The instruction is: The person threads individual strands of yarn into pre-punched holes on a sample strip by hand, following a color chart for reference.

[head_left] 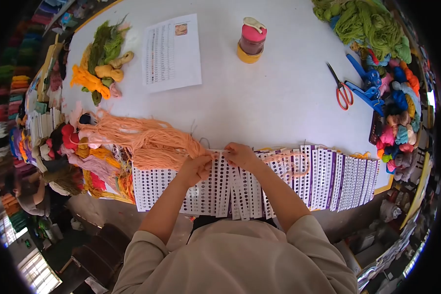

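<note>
A long hank of peach yarn (142, 139) lies across the left part of a row of white cards punched with holes (215, 188). My left hand (196, 169) is closed on the yarn's right end, above the cards' top edge. Close beside it, my right hand (241, 156) pinches at the top of a card; whatever lies between its fingertips is too small to make out. A few peach strands (299, 164) trail over the cards to the right of my right hand.
A printed sheet (172, 54) and a pink-topped jar (253, 39) stand out on the white table. Red-handled scissors (343, 93) and blue clamps (367, 83) lie at the right. Green yarn (367, 24) is heaped far right, mixed yarn (100, 63) at left.
</note>
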`<state>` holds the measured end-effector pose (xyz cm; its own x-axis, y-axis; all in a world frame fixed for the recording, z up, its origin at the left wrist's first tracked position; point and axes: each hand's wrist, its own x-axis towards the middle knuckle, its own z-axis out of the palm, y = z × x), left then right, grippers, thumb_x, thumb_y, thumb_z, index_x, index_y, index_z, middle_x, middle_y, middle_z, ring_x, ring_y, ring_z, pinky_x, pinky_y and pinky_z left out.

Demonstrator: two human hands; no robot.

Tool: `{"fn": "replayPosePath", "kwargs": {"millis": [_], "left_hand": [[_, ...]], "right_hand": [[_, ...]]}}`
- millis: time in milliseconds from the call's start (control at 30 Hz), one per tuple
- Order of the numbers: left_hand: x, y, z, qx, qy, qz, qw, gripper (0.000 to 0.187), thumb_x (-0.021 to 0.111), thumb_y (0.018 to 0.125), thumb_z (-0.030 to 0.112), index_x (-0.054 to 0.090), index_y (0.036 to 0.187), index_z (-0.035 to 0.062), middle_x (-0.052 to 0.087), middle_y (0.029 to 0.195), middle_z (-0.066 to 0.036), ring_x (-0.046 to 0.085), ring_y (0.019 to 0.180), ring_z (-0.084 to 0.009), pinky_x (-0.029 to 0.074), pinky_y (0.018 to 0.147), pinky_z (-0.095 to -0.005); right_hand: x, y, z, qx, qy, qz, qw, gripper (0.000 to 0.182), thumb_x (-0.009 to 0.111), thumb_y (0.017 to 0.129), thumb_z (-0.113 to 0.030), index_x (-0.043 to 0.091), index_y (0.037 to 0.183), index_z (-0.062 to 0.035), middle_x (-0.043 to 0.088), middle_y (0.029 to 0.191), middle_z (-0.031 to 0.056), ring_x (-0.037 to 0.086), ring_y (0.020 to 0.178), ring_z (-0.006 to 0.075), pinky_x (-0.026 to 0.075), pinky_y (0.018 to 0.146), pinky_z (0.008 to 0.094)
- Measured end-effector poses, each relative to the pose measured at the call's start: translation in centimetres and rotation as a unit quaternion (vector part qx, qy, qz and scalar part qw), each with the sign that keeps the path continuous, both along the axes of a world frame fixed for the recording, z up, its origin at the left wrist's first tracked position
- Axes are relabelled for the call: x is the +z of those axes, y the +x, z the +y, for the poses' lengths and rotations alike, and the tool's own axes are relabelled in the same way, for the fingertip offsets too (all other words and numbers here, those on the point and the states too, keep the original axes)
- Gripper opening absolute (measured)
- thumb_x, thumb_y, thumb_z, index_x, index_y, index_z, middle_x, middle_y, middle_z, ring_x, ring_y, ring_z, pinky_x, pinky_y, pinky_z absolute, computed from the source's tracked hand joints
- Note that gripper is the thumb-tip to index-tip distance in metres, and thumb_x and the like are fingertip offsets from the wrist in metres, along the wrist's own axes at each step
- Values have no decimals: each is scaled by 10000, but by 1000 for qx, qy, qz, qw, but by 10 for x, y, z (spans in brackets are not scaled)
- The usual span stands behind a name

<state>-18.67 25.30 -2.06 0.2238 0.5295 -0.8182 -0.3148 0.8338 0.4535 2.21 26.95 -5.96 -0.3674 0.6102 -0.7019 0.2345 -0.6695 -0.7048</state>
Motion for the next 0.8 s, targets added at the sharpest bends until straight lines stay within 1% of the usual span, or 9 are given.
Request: {"fn": "replayPosePath", "kwargs": {"millis": [100,200,300,367,400,467,500,700,800], "left_hand": [[13,11,3,22,-58,-134,989,141,585,892,151,616,992,57,633,698,-61,413,456,-75,274,380,-222],[21,28,12,-247,-14,30,969,174,567,895,155,604,1023,44,682,782,-95,500,517,-87,360,407,-248],[5,34,2,-341,78,197,916,225,595,872,216,647,1017,51,615,662,-66,570,586,-107,432,498,-273],[-21,15,-9,-489,222,523,662,247,546,909,269,625,935,36,613,647,-67,592,556,-151,473,489,-335],[-18,1,-6,-490,222,523,661,247,546,909,269,625,935,36,613,647,-67,592,556,-151,473,489,-335],[1,-45,11,-214,28,250,944,188,591,885,223,616,835,44,591,644,-36,550,537,-112,412,441,-270],[20,-64,17,-100,-7,163,982,157,597,881,203,611,821,58,570,639,-18,514,516,-93,373,422,-239],[104,-175,46,199,108,-7,974,114,577,916,174,548,821,119,423,600,47,291,436,-40,214,370,-164],[119,-171,52,292,179,120,932,164,556,948,225,534,813,134,405,584,45,291,439,-46,224,374,-174]], "right_hand": [[-3,0,0,-10,-12,29,999,321,653,867,-178,574,1090,39,627,788,71,581,621,117,474,541,248],[-15,5,-1,-24,-18,87,996,370,670,852,-172,555,1123,53,643,862,80,604,653,121,489,554,248],[-21,4,-2,-27,-17,106,994,347,660,852,-168,565,1106,47,659,876,91,625,660,128,502,565,265],[-24,1,-2,-37,-14,94,995,305,643,859,-171,584,1073,37,667,847,93,633,651,132,506,570,274],[-27,-1,-1,-24,-16,53,998,256,618,867,-172,599,1025,28,666,798,89,636,638,132,510,576,277],[-27,-2,1,-13,-18,14,1000,219,593,876,-174,613,977,19,666,749,86,638,624,133,513,582,280],[-25,-3,1,-8,-6,-1,1000,205,572,884,-177,615,939,16,662,715,83,637,611,133,513,583,275],[-21,-4,0,-18,-12,-10,1000,215,547,896,-187,610,929,16,670,712,85,643,605,144,514,582,275],[-9,-6,0,-10,-3,-32,999,228,556,894,-205,606,959,8,673,717,84,651,618,156,520,603,287]]}}
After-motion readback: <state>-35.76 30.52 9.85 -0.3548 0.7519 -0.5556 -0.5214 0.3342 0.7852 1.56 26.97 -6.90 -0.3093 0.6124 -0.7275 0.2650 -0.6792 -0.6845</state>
